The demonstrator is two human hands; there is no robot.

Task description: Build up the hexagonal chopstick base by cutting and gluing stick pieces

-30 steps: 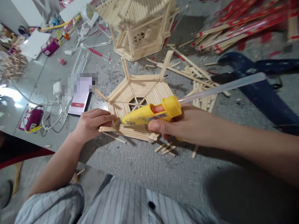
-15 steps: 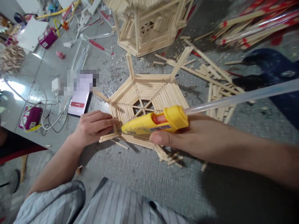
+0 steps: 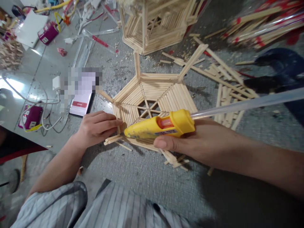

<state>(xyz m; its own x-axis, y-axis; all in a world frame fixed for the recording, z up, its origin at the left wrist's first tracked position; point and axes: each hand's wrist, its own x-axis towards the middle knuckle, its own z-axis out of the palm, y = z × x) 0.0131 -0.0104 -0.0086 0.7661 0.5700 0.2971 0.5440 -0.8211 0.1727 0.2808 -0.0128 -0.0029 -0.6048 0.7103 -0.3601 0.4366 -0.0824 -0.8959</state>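
My right hand is wrapped round a yellow hot glue gun, with a long clear glue stick running out of its back end. The gun's nozzle points left at the near-left corner of a wooden stick frame, a many-sided shallow bowl with spokes in its centre and short posts at its corners. My left hand is closed on the left rim of that frame, fingertips together beside the nozzle. Whatever lies under those fingertips is hidden.
Behind stands a taller stick structure. Loose sticks lie at right, near bundled red-tipped sticks and a dark blue object. At left are a phone, white cables and purple boxes.
The view has shifted a little, so the frame and surroundings sit slightly farther right. Both hands keep their grips, and the nozzle stays at the same corner.
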